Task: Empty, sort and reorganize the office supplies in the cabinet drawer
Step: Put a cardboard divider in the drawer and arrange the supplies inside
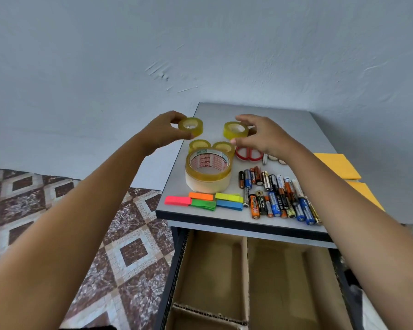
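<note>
- drawer [215, 265]: one, open, cardboard-divided, well below both hands and nearer the person.
- counter [260, 115]: beneath the fingers.
- big tape rolls [209, 173]: two, stacked, just nearer than the fingers.
- Small tape, four: left hand [163, 132] pinches the left roll [191, 126], right hand [265, 136] grasps the right roll [235, 129], holes upward; two resting rolls [199, 145] lie just below.
- flag pads [202, 201]: five.

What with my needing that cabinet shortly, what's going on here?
A person is sorting office supplies. The left hand holds one small yellowish tape roll, the right hand a second small roll, both by the grey cabinet top. Large tape rolls, loose batteries, neon sticky flags and red-handled scissors lie there. The cardboard-divided drawer below stands open.
</note>
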Demonstrator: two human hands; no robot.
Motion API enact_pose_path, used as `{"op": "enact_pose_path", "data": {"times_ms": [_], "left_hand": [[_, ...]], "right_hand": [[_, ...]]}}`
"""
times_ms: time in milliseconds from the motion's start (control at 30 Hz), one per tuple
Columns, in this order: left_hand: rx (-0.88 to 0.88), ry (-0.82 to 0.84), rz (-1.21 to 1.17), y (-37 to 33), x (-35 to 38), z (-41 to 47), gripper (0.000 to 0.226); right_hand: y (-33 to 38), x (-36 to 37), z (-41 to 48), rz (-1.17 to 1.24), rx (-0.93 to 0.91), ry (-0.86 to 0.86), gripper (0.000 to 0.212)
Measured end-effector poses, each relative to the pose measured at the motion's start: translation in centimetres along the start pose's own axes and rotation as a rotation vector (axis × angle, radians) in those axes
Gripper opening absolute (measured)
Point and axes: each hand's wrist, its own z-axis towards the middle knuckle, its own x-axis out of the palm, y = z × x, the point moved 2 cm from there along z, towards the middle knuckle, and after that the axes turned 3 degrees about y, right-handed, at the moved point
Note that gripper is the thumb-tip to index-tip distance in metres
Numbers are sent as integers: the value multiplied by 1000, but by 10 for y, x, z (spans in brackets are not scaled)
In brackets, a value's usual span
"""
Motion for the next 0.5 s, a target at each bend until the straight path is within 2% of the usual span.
{"op": "enact_pose_path", "data": {"times_ms": [100, 200, 267, 400, 500], "left_hand": [[47, -167, -55, -16, -1, -29, 56], [104, -209, -51, -30, 7, -76, 69], [143, -216, 4, -35, 17, -110, 70], [164, -158, 44, -36, 41, -174, 54], [139, -47, 91, -24, 63, -207, 55]], "right_hand": [[8, -11, -23, 49, 11, -150, 71], [21, -14, -62, 59, 1, -225, 71], [29, -10, -94, 50, -10, -245, 68], [33, 9, -158, 95, 0, -271, 64], [23, 33, -199, 95, 46, -261, 66]]}}
